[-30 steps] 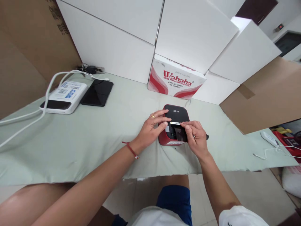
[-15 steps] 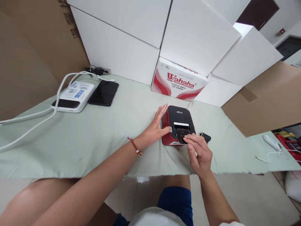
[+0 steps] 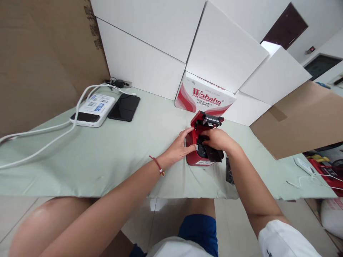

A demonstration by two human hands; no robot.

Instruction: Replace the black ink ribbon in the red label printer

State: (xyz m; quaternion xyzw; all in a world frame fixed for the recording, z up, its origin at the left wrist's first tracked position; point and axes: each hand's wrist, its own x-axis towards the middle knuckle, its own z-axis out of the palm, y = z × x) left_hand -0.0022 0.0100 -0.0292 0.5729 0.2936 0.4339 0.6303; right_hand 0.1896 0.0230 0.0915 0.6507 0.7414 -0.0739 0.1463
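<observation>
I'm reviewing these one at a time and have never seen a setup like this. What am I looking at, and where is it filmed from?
There is no machine arm here: a person works with two bare hands, and the view comes from a camera on their head, looking forward and down.

The left hand rests against the side of a red device whose lid stands raised. The right hand reaches inside; its grip is hidden. A dark strip hangs over the front edge.

On the table, towards the left, lie a phone, a power bank with a white cable across it, and keys. A Wahaha box stands behind the device.
</observation>
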